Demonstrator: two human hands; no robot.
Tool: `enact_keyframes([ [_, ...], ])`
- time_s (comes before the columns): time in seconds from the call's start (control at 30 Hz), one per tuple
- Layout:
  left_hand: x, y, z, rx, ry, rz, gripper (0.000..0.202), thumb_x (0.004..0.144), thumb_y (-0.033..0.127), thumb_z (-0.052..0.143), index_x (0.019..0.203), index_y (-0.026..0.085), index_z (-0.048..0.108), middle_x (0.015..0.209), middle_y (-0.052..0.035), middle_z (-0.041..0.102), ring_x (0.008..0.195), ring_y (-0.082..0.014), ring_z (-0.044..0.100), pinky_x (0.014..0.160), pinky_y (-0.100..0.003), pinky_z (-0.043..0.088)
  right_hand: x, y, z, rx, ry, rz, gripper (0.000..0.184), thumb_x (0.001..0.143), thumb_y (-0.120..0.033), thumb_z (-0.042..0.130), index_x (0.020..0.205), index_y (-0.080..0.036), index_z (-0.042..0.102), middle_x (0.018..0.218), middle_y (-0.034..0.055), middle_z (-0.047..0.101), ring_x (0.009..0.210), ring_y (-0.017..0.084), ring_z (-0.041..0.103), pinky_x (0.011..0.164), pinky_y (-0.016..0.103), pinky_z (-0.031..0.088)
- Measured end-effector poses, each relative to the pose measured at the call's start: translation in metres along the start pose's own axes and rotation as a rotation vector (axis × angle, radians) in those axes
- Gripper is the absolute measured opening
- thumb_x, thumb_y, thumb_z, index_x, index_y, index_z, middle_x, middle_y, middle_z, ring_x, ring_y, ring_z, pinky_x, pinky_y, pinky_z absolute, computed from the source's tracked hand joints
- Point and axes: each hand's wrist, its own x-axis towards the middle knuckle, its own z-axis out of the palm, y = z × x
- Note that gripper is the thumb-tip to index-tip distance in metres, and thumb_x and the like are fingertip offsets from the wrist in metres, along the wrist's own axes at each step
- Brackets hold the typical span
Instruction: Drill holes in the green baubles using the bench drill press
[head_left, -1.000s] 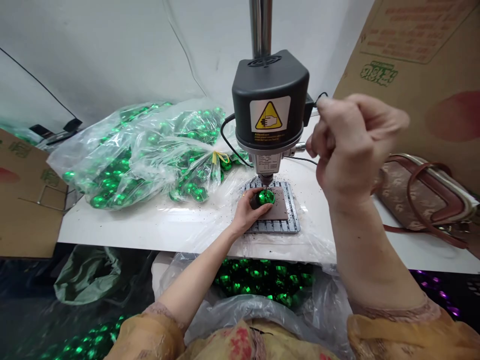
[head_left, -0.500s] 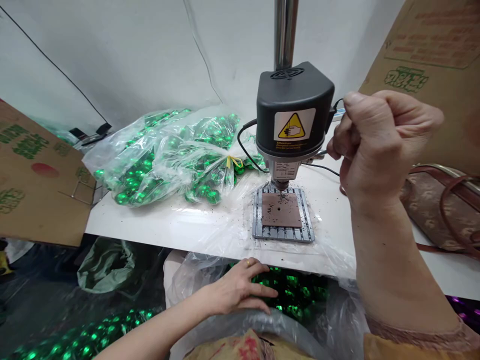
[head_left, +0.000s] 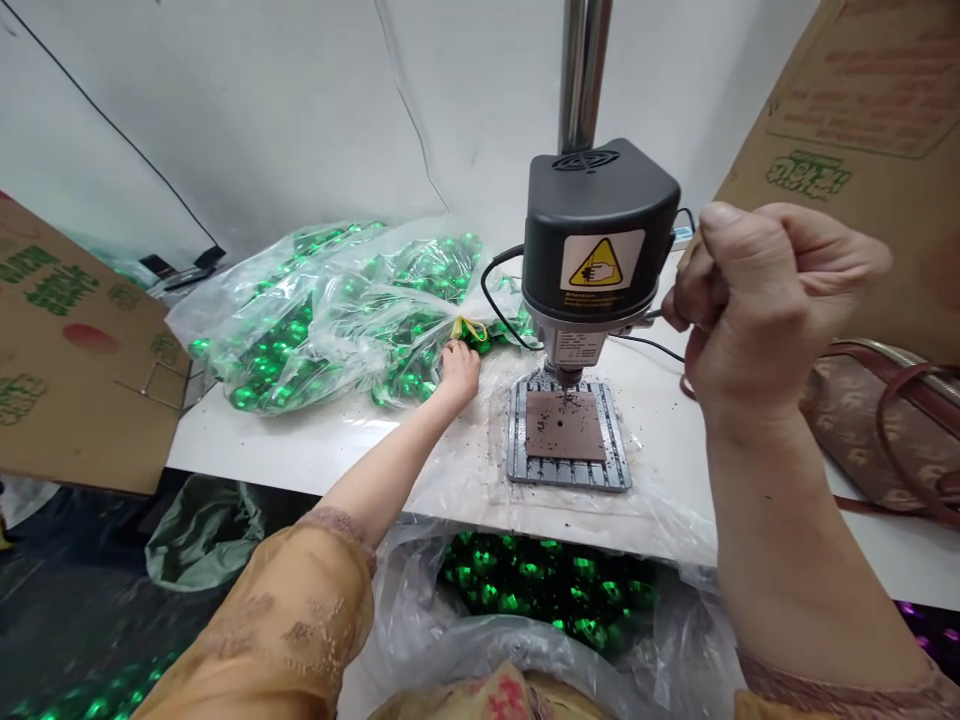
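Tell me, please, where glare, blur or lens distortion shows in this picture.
Head view: the shiny green balls and their clear bag sparkle with glare; the right hand, fisted on the feed lever near the lens, looms outsized; the drill press column leans slightly, a lens effect; the left hand at the bag is sharp.

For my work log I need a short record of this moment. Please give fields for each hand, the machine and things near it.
Left hand: at the tied neck of the clear bag of green balls; grasp hidden.
Right hand: fist closed on the feed lever.
Machine: bench drill press, nothing under its bit.
Base: brown pad, bare.
Below: open bag of green balls.
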Motion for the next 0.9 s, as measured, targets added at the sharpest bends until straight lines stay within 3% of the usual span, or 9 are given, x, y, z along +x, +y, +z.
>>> enact_keyframes([
  [0.1, 0.001, -0.003, -0.013, -0.028, -0.024, 0.016, 0.027, 0.078, 0.028, 0.08, 0.067, 0.017, 0.058, 0.085, -0.0138, 0.061, 0.12, -0.0394, 0.052, 0.108, -0.061, 0.034, 0.0, 0.002, 0.0, 0.026, 0.009, -0.011, 0.047, 0.085, -0.008, 0.061, 0.045, -0.016, 0.039, 0.038, -0.0075, 0.033, 0.035, 0.002, 0.029, 0.039, 0.024, 0.019],
  [0.17, -0.007, 0.002, -0.023, -0.061, -0.056, 0.06, 0.022, 0.074, 0.031, 0.083, 0.081, 0.018, 0.066, 0.087, -0.0107, 0.063, 0.114, -0.0353, 0.057, 0.105, -0.055, 0.04, -0.001, 0.003, 0.0, 0.026, 0.01, -0.006, 0.046, 0.085, -0.009, 0.061, 0.046, -0.016, 0.039, 0.039, -0.0076, 0.033, 0.036, 0.001, 0.029, 0.04, 0.023, 0.018],
  [0.23, -0.023, 0.011, -0.029, -0.202, -0.122, 0.066, 0.032, 0.077, 0.038, 0.081, 0.102, 0.021, 0.069, 0.094, -0.008, 0.066, 0.104, -0.0292, 0.063, 0.098, -0.048, 0.048, -0.001, 0.002, -0.001, 0.023, 0.012, 0.006, 0.046, 0.086, -0.008, 0.06, 0.046, -0.016, 0.039, 0.039, -0.0076, 0.033, 0.037, 0.001, 0.028, 0.04, 0.023, 0.018],
  [0.33, -0.053, 0.032, -0.026, -0.716, -0.271, -0.126, 0.048, 0.084, 0.052, 0.07, 0.122, 0.024, 0.061, 0.106, -0.0069, 0.068, 0.091, -0.0226, 0.069, 0.083, -0.042, 0.057, -0.002, 0.0, -0.001, 0.026, 0.018, 0.009, 0.046, 0.086, -0.007, 0.059, 0.046, -0.016, 0.038, 0.039, -0.0077, 0.033, 0.036, 0.0, 0.029, 0.04, 0.022, 0.018],
  [0.4, -0.07, 0.046, -0.019, -1.049, -0.354, -0.314, 0.052, 0.085, 0.056, 0.068, 0.125, 0.025, 0.056, 0.111, -0.007, 0.069, 0.089, -0.0217, 0.071, 0.079, -0.042, 0.06, -0.002, 0.0, -0.001, 0.025, 0.018, 0.01, 0.046, 0.086, -0.007, 0.059, 0.045, -0.016, 0.039, 0.038, -0.0078, 0.033, 0.036, 0.0, 0.029, 0.04, 0.022, 0.018],
  [0.47, -0.083, 0.057, -0.011, -1.215, -0.374, -0.424, 0.052, 0.084, 0.058, 0.068, 0.123, 0.026, 0.056, 0.112, -0.0068, 0.069, 0.091, -0.0214, 0.071, 0.079, -0.042, 0.061, -0.002, -0.001, -0.001, 0.032, 0.02, 0.013, 0.046, 0.086, -0.007, 0.06, 0.046, -0.017, 0.039, 0.038, -0.0078, 0.033, 0.036, 0.001, 0.03, 0.04, 0.022, 0.019],
  [0.53, -0.09, 0.064, -0.005, -1.227, -0.349, -0.43, 0.056, 0.08, 0.059, 0.074, 0.122, 0.025, 0.057, 0.11, -0.0067, 0.07, 0.091, -0.0205, 0.071, 0.078, -0.039, 0.06, -0.003, -0.001, -0.001, 0.04, 0.018, 0.015, 0.047, 0.085, -0.007, 0.06, 0.046, -0.017, 0.038, 0.038, -0.0077, 0.033, 0.035, 0.001, 0.029, 0.04, 0.023, 0.019],
  [0.67, -0.096, 0.068, 0.001, -1.03, -0.36, -0.279, 0.068, 0.073, 0.051, 0.084, 0.129, 0.024, 0.058, 0.112, -0.008, 0.07, 0.094, -0.0198, 0.069, 0.076, -0.032, 0.056, -0.004, 0.001, -0.001, 0.046, 0.012, 0.002, 0.048, 0.086, -0.011, 0.063, 0.046, -0.017, 0.038, 0.039, -0.0076, 0.033, 0.036, 0.001, 0.028, 0.04, 0.023, 0.019],
  [0.9, -0.098, 0.064, 0.015, -0.905, -0.342, -0.138, 0.068, 0.066, 0.046, 0.09, 0.119, 0.018, 0.059, 0.11, -0.0098, 0.07, 0.099, -0.0221, 0.068, 0.086, -0.035, 0.054, -0.003, 0.006, -0.002, 0.023, 0.007, -0.005, 0.053, 0.086, -0.03, 0.071, 0.048, -0.02, 0.034, 0.039, -0.0073, 0.03, 0.036, 0.003, 0.025, 0.039, 0.026, 0.019],
])
